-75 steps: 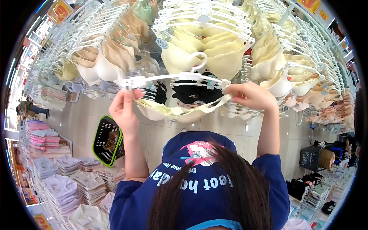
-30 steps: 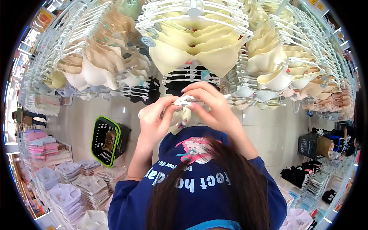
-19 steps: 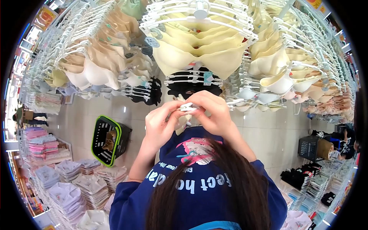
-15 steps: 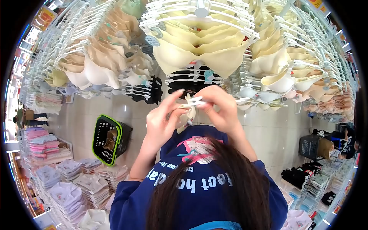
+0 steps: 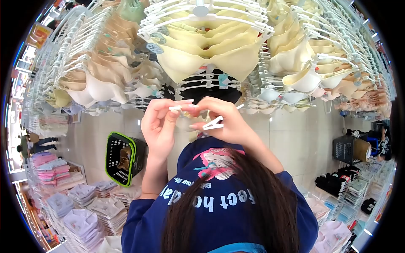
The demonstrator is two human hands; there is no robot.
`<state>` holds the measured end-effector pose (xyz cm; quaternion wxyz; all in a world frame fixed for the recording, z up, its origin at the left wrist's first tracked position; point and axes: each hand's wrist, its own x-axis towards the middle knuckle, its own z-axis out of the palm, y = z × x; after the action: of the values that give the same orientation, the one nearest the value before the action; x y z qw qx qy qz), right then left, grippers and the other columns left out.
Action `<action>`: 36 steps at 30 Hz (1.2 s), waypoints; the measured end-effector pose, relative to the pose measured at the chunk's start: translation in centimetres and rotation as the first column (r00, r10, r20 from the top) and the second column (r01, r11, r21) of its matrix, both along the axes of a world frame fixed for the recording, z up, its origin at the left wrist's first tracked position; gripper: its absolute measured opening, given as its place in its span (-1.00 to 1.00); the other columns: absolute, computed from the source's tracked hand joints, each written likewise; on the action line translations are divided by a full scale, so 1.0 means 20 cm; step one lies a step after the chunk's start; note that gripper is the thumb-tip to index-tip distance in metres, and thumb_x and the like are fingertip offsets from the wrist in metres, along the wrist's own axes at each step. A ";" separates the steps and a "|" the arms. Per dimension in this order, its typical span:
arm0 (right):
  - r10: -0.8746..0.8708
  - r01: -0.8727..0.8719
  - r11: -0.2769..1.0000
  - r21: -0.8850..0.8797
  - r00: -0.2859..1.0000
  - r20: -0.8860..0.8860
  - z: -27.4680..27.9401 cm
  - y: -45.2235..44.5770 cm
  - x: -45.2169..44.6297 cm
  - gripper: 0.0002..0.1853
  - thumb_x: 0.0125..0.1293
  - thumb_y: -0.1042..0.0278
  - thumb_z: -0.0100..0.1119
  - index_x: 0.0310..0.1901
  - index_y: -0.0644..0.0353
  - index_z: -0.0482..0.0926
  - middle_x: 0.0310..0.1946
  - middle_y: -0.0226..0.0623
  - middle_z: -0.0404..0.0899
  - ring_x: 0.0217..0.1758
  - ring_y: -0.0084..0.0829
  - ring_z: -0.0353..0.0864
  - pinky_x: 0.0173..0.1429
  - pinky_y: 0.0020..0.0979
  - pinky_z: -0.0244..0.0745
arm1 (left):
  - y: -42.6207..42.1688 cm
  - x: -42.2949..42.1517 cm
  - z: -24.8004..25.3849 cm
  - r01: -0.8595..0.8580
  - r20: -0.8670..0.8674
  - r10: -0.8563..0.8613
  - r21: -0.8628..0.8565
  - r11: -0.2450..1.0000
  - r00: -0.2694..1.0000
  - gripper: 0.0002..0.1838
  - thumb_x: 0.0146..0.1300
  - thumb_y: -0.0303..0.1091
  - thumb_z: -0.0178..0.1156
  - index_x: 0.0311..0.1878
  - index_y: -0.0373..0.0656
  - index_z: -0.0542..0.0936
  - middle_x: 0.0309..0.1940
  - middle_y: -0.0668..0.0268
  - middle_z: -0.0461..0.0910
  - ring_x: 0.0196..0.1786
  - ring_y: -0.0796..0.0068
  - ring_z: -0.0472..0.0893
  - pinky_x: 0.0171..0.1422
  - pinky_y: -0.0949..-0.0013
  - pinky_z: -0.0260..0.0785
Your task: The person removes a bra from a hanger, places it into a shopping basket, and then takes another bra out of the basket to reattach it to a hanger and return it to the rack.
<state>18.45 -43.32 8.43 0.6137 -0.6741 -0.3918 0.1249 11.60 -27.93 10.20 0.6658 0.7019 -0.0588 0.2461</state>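
Note:
My left hand (image 5: 157, 126) is closed, its thumb and fingertips pinching one end of a white clip hanger. Opposite it, my right hand (image 5: 225, 119) has its fingers curled round the same hanger, and a white V-shaped clip (image 5: 214, 123) sticks out below them. Pale cream fabric, apparently a bra (image 5: 185, 123), hangs between the two hands; most of it is hidden by my fingers. Just beyond my hands, cream-yellow bras (image 5: 209, 59) hang in a row on white hangers, with black ones (image 5: 209, 93) lower down.
Racks of beige bras (image 5: 103, 86) and cream bras (image 5: 301, 82) flank the middle row. On the tiled floor at left stands a black basket with a green rim (image 5: 133, 158). Folded clothes (image 5: 84, 225) are stacked behind at left. Another dark basket (image 5: 343, 148) and a person are at far right.
My hands have moved apart slightly, the left shifting up and left. The white clip, earlier between the fingertips of both hands, now sits below my right fingers.

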 end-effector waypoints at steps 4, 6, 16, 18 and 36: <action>-0.110 0.080 0.984 0.159 0.975 0.194 -0.05 0.08 -0.02 -0.73 -0.04 0.46 0.32 -0.24 0.22 0.56 -0.35 -0.28 0.56 -0.33 -0.31 0.58 -0.32 -0.42 0.46 | -0.01 0.00 -0.02 -0.005 0.037 0.003 0.070 0.998 0.999 -0.85 0.30 -0.39 0.04 -0.21 -0.30 0.39 -0.33 0.07 0.61 -0.13 0.31 0.59 0.00 0.34 0.40; -0.093 0.053 0.979 0.199 0.976 0.196 -0.10 0.10 -0.03 -0.72 -0.03 0.48 0.31 -0.21 0.23 0.57 -0.32 -0.24 0.57 -0.31 -0.27 0.59 -0.29 -0.41 0.47 | 0.00 0.00 -0.03 -0.004 0.046 0.001 0.065 0.998 0.999 -0.91 0.25 -0.50 0.06 -0.22 -0.31 0.43 -0.30 0.10 0.60 -0.12 0.35 0.59 -0.01 0.40 0.40; 0.149 -0.150 0.986 0.072 0.989 0.015 -0.10 0.07 -0.02 -0.36 -0.11 0.63 0.23 0.14 0.18 0.37 -0.47 -0.25 0.50 -0.47 -0.35 0.51 -0.39 -0.44 0.37 | 0.11 0.02 -0.07 0.066 -0.082 -0.050 0.201 0.977 0.995 -0.75 0.13 -0.55 0.12 -0.09 -0.34 0.44 -0.11 0.14 0.55 -0.06 0.40 0.54 0.07 0.38 0.35; 0.185 -0.185 0.979 0.087 0.983 0.001 -0.09 0.06 -0.01 -0.27 -0.10 0.66 0.19 0.22 0.13 0.30 -0.52 -0.27 0.46 -0.51 -0.40 0.47 -0.42 -0.46 0.34 | 0.11 0.02 -0.07 0.063 -0.086 -0.053 0.119 0.991 0.995 -0.69 0.13 -0.53 0.13 -0.02 -0.32 0.41 0.01 0.12 0.47 0.03 0.38 0.50 0.14 0.35 0.31; 0.160 -0.163 0.987 0.005 0.974 0.158 -0.01 -0.01 0.03 -0.37 -0.12 0.67 0.21 0.11 0.17 0.42 -0.41 -0.24 0.51 -0.39 -0.28 0.49 -0.30 -0.37 0.37 | 0.07 0.07 -0.15 0.262 -0.251 -0.278 -0.098 0.960 0.927 -0.20 0.27 0.27 -0.27 0.19 -0.36 0.33 0.06 0.07 0.43 0.02 0.37 0.45 0.15 0.30 0.24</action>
<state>19.08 -43.45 8.13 0.5746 -0.6422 -0.4936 0.1174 13.05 -26.44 7.25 0.7169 0.6922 -0.0584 0.0588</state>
